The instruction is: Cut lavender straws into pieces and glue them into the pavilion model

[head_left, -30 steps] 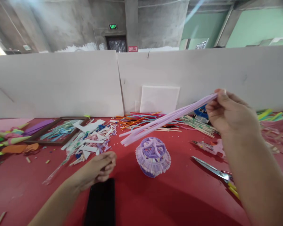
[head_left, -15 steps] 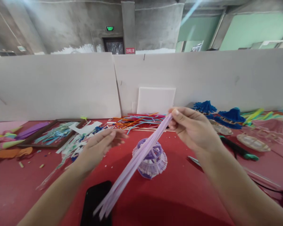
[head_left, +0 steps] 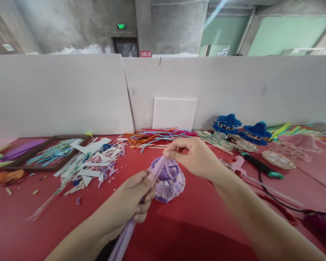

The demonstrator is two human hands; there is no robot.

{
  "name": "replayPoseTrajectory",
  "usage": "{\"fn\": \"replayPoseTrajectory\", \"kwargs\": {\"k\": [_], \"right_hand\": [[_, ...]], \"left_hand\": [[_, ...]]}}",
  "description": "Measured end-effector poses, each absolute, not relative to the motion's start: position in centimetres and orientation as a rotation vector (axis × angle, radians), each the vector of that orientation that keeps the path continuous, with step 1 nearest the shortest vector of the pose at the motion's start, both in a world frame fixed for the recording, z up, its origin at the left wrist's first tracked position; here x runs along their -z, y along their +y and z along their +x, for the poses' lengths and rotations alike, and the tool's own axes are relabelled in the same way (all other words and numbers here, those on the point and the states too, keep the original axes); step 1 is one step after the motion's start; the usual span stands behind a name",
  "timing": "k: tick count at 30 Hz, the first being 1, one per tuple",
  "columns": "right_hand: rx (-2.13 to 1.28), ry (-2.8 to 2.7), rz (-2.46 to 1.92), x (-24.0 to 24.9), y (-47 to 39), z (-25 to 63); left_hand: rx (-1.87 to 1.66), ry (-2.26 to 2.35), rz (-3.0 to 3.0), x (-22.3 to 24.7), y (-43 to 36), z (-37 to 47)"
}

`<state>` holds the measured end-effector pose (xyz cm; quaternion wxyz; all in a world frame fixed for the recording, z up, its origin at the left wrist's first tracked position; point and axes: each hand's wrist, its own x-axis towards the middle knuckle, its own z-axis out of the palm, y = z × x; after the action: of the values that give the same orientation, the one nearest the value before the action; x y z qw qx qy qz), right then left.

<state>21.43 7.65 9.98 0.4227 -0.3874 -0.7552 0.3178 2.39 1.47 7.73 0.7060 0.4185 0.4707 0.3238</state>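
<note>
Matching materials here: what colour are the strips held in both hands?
The strips are pale purple, best seen in the head view.

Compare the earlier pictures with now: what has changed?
The left hand moved right and closed around the lilac strips, which the right hand alone held before. The right hand came leftward, still pinching one end. The purple frilled model stayed on the red table.

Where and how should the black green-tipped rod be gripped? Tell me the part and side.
Probably best gripped across the middle of its black body, coming from above: the green-tipped rod is long and slim and lies flat on the red table.
</note>
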Motion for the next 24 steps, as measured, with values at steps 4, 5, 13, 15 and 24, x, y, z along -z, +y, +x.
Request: {"fn": "replayPoseTrajectory", "kwargs": {"k": [4, 5, 13, 15, 24], "right_hand": [[-0.513, -2.030, -0.976, -9.4, 7.6, 20.6], [-0.475, -2.036, -0.989, -9.2, 7.7, 20.4], [-0.773, -1.995, -1.006, -8.4, 8.9, 20.7], [-0.881, -1.954, -1.037, -8.3, 9.0, 20.7], [-0.723, -2.046, -1.030, -8.2, 8.9, 21.0]], "left_hand": [[-0.689, 1.112, 0.891, -6.1, 0.9, 2.2], [-0.693, 1.118, 0.882, -5.9, 0.9, 2.2], [-0.747, 1.148, 0.858, -5.7, 1.0, 2.9], [-0.753, 1.160, 0.840, -5.6, 1.0, 3.0], [-0.863, 1.196, 0.858, -5.1, 1.6, 3.1]]}}
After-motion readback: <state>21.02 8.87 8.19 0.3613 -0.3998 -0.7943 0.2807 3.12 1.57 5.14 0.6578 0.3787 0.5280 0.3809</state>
